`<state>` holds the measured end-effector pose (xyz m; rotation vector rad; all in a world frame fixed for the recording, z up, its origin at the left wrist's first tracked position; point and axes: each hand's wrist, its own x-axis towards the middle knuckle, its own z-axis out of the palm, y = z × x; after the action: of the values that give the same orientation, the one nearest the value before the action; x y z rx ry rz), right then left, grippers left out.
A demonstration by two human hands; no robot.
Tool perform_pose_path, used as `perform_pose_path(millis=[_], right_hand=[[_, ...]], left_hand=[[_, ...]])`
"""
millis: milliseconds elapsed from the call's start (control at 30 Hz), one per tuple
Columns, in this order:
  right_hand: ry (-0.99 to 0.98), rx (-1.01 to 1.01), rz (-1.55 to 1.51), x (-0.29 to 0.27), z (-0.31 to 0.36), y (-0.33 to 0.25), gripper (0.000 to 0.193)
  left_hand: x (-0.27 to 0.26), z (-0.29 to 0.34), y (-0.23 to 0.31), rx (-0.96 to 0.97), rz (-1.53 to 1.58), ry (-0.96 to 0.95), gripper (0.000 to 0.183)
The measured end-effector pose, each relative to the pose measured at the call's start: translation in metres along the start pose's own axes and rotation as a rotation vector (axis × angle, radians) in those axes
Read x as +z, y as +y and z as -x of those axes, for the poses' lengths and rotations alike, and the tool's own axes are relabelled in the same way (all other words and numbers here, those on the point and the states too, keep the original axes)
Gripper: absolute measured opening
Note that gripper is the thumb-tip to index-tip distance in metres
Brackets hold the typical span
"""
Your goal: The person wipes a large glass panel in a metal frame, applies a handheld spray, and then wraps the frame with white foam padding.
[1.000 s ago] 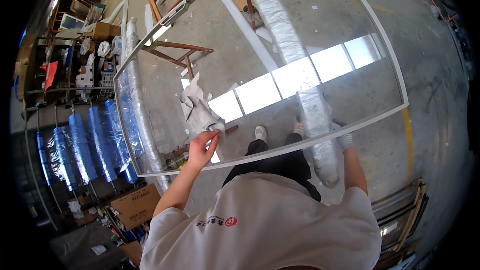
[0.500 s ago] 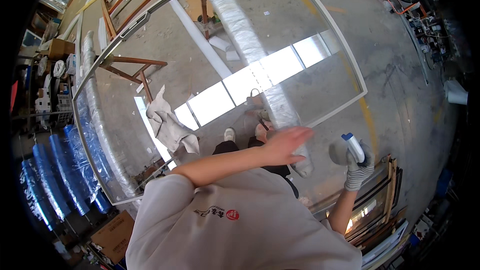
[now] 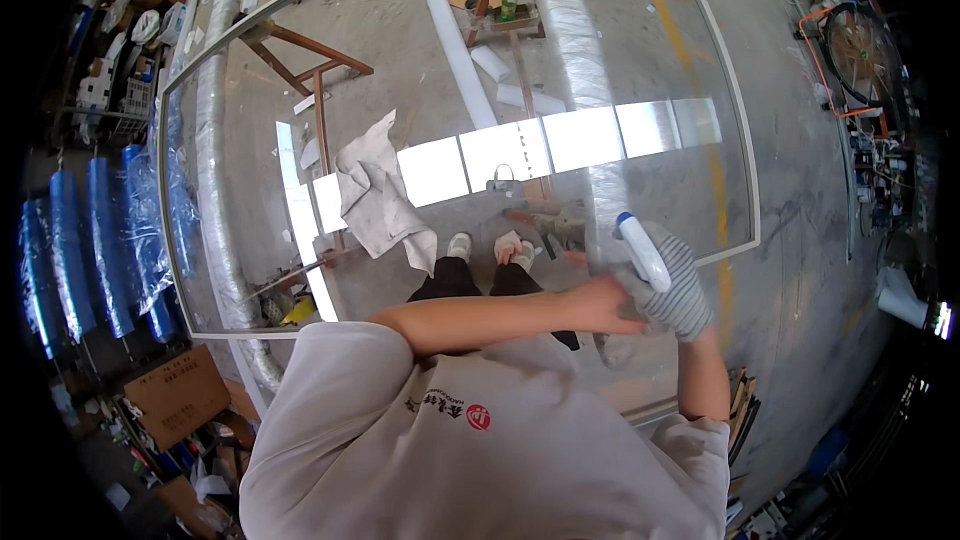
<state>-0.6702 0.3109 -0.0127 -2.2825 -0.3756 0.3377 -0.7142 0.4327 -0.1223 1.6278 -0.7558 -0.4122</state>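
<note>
My bare left hand (image 3: 600, 306) reaches across to the right and meets my right hand; its fingers are partly hidden and blurred. A grey striped glove covers my right hand (image 3: 684, 290), which is closed around a white, tube-like object with a blue end (image 3: 645, 254). I cannot make out its exact kind. Both hands are over the near right part of a large glass pane (image 3: 665, 195) in a pale frame (image 3: 750, 165). A crumpled grey cloth (image 3: 375, 185) lies on the glass, left of my hands.
Under the glass run long plastic-wrapped bars (image 3: 575, 40) and brown wooden trestles (image 3: 320, 105). Blue-wrapped rolls (image 3: 70, 250) and a cardboard box (image 3: 178, 395) stand at left. At far right are a wheel (image 3: 862, 52) and a white roll (image 3: 900, 297) on the floor.
My right hand has moved left with the white and blue object, up to my left hand. My left hand has dropped slightly nearer to me. The view has shifted.
</note>
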Motion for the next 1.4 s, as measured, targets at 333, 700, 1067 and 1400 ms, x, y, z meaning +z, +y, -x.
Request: perform_pose_path(millis=[333, 700, 1067, 1400], right_hand=[[0.013, 0.336, -0.533, 0.014, -0.033, -0.017, 0.023], [0.083, 0.407, -0.769, 0.008, -0.033, -0.033, 0.036], [0.091, 0.380, -0.411, 0.002, 0.020, -0.019, 0.043], [0.210, 0.421, -0.525, -0.001, 0.035, -0.011, 0.046]], left_hand=[[-0.198, 0.122, 0.006, -0.418, -0.919, 0.722, 0.067], [-0.190, 0.141, -0.054, -0.565, -1.119, 0.499, 0.072], [-0.246, -0.003, -0.071, -0.152, -0.998, 0.336, 0.059], [-0.152, 0.010, -0.058, 0.158, -0.640, -0.204, 0.042]])
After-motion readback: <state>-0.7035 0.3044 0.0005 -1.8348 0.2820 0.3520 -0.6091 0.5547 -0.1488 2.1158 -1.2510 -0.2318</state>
